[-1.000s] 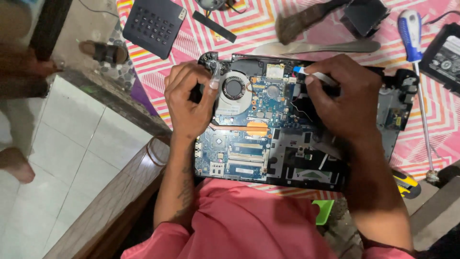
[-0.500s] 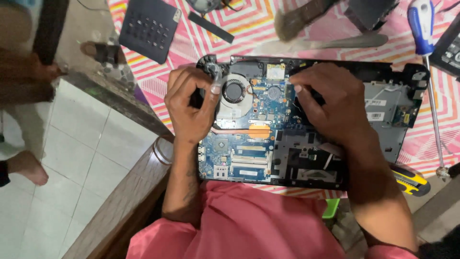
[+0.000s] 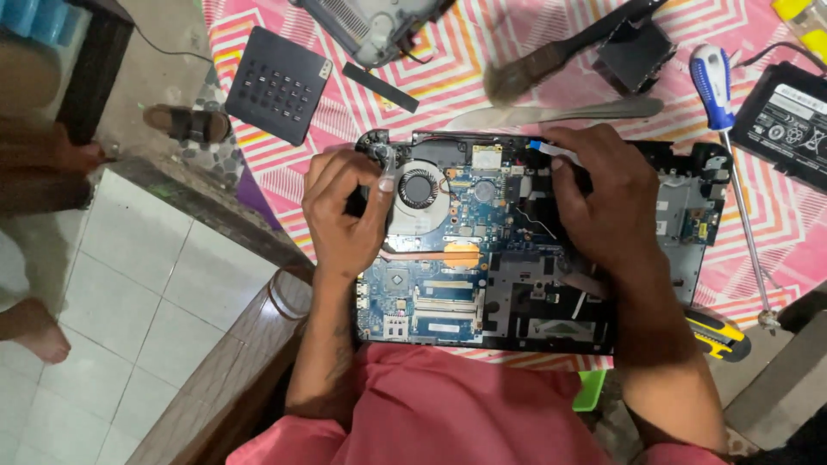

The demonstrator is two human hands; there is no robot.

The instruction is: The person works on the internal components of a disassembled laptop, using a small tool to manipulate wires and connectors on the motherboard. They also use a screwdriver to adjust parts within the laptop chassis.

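An opened laptop base point(image 3: 689, 215) lies on a pink zigzag cloth, showing a blue motherboard point(image 3: 431, 301) and a round cooling fan point(image 3: 419, 188). My left hand point(image 3: 345, 215) grips the base's left edge beside the fan, thumb near the fan housing. My right hand point(image 3: 607, 207) lies over the middle of the board. Its fingertips pinch a white flat ribbon cable with a blue tip point(image 3: 547, 148) near the top edge. A pink garment point(image 3: 431, 413) covers my lap below the laptop.
A blue-and-white screwdriver point(image 3: 713, 77) lies right of the laptop, with a black battery point(image 3: 788, 120) beyond it. A brush point(image 3: 534, 73), a metal strip point(image 3: 560, 112) and a black perforated cover point(image 3: 277, 84) lie above. A yellow-black utility knife point(image 3: 719, 336) is at the lower right. Another person's foot point(image 3: 34, 331) is on the tiled floor.
My right hand has slid slightly left and lower on the board, still with the ribbon cable. My left hand stays on the left edge. The view has shifted a little.
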